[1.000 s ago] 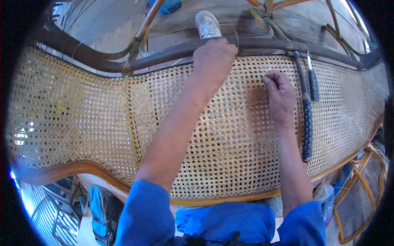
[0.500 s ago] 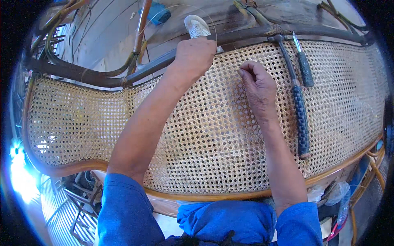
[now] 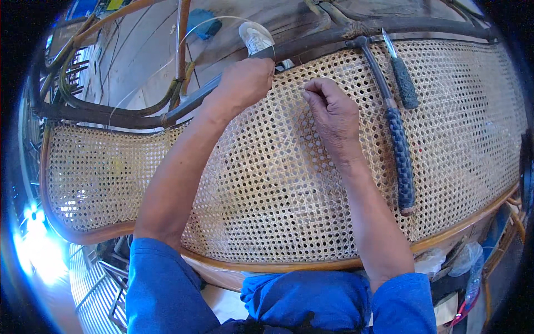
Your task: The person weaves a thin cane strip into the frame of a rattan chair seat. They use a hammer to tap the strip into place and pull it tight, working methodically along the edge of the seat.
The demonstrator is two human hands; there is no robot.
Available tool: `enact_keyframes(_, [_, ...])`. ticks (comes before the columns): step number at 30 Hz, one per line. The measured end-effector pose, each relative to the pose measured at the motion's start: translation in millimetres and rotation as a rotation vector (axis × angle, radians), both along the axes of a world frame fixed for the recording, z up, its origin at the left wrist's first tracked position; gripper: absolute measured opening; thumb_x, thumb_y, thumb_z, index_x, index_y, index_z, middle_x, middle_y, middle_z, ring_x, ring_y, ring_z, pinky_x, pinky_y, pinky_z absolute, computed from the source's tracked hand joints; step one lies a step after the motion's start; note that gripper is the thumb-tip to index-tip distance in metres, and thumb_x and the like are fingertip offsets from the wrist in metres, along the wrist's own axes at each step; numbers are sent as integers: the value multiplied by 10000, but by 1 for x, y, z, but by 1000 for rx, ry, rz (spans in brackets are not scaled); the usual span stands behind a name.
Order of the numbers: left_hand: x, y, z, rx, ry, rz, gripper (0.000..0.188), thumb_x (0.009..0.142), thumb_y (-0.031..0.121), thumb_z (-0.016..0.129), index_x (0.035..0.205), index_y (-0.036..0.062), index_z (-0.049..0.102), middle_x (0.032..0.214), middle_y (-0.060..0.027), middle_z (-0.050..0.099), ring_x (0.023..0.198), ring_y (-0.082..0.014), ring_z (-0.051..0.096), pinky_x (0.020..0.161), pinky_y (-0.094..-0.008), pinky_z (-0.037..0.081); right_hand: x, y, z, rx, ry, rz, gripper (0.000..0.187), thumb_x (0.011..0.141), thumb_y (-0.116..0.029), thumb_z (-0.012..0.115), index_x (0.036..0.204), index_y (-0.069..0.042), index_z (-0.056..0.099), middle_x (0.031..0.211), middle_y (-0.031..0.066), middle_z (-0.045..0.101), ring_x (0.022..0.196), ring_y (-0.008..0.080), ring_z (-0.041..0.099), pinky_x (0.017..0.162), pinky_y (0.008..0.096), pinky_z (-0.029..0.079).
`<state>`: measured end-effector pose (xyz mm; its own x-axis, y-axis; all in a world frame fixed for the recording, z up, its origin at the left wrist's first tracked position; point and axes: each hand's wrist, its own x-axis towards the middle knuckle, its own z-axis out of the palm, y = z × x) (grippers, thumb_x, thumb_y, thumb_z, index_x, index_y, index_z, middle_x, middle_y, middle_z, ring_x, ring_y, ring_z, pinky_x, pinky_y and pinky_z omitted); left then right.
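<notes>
A woven cane panel point(image 3: 267, 183) in a wooden frame lies across in front of me. My left hand point(image 3: 247, 83) is closed at its far edge beside the dark rail, gripping a thin pale cane strand point(image 3: 192, 30) that arcs up and over to the left. Its fingertips are hidden behind the hand. Over the middle of the weave, my right hand point(image 3: 336, 114) is held in a pinch; anything between thumb and finger is too small to make out. To its right, a hammer point(image 3: 400, 156) with a dark woven-pattern grip lies on the cane, next to a knife point(image 3: 403, 78) with a dark handle.
A dark rail point(image 3: 384, 28) runs along the panel's far side, with curved poles point(image 3: 181, 50) rising at the left. Beyond it are a white shoe point(image 3: 256, 38) and a blue bundle point(image 3: 204, 24) on the floor. Plastic bags point(image 3: 466, 259) lie at the near right.
The whole view has shifted a little, so the panel and tools sit differently. The strand's loop now reaches farther left and down. Both hands keep much the same closed shape.
</notes>
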<state>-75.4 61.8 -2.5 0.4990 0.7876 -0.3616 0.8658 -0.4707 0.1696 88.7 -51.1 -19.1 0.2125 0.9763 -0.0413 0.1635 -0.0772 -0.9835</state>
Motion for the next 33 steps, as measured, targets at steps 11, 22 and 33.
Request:
enact_keyframes(11, [4, -6, 2, 51, -4, -28, 141, 796, 124, 505, 853, 19, 582, 815, -237, 611, 789, -416, 600, 690, -501, 463, 2, 1, 0, -9, 57, -3, 93, 848, -76, 605, 931, -37, 592, 831, 154, 623, 756, 300, 627, 671, 354, 486])
enact_keyframes(22, [-11, -1, 28, 13, -82, 73, 159, 841, 154, 489, 839, 9, 555, 827, -223, 590, 785, -399, 586, 699, -464, 449, 1, 2, -1, -8, 32, -27, 109, 843, -95, 626, 940, -54, 597, 839, 133, 631, 736, 281, 629, 663, 329, 490])
enact_keyframes(33, [-106, -71, 85, -302, -252, 555, 107, 839, 97, 520, 848, -1, 561, 729, -32, 515, 725, -82, 476, 659, -268, 427, 4, 8, -7, -145, -15, -54, 155, 839, -84, 647, 985, -51, 607, 838, 78, 642, 724, 132, 602, 686, 274, 494])
